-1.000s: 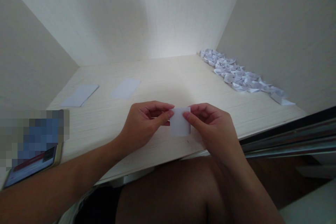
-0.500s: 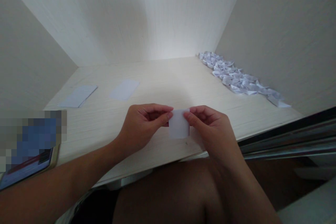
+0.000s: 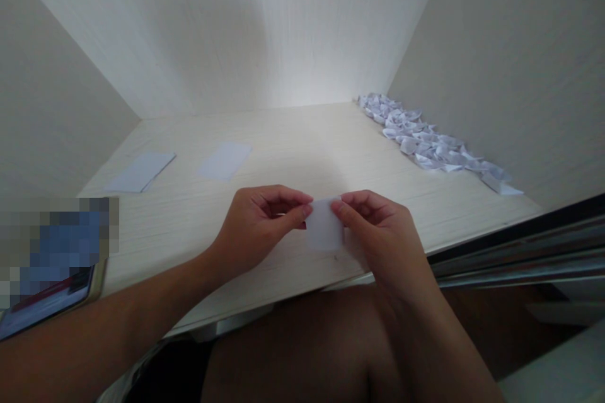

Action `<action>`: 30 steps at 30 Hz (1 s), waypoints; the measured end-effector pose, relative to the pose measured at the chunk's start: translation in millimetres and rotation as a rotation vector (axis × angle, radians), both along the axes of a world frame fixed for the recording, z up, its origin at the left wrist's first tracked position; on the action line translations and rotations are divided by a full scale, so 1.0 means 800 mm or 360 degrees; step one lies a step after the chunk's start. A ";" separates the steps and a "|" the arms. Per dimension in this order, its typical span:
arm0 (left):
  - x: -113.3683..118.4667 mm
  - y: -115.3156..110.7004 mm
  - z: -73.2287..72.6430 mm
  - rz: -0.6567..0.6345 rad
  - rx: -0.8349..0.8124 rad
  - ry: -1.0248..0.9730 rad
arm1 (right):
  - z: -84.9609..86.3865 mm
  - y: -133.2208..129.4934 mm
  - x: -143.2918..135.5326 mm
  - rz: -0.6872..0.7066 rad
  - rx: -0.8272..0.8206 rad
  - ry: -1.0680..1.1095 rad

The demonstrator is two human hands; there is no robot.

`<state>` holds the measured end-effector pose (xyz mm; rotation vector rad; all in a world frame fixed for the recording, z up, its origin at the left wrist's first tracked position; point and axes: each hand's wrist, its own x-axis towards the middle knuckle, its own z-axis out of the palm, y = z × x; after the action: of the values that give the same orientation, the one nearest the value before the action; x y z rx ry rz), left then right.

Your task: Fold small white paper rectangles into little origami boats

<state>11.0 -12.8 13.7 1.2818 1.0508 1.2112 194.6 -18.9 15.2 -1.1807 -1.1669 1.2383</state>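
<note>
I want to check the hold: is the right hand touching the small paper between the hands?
Touching. The head view shows the right hand pinching the small paper, its thumb over the upper right corner.

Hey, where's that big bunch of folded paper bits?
In the head view, the folded paper bits lie on the table's right side, along the foot of the right wall, beyond and to the right of the right hand.

Bare forearms (image 3: 163,289); black garment (image 3: 167,370)
</note>
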 end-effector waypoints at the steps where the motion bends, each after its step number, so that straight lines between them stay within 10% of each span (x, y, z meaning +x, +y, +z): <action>1: -0.001 0.000 -0.001 -0.0024 -0.0004 0.0005 | 0.001 0.000 0.000 0.0008 -0.0011 -0.0003; 30: -0.015 -0.006 0.015 -0.0629 0.0883 0.1319 | 0.005 -0.014 0.000 0.0469 -0.0080 -0.0461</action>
<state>-0.9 -17.8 25.7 2.4193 0.9566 0.6651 194.5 -30.0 19.4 -1.2884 -1.5767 1.3506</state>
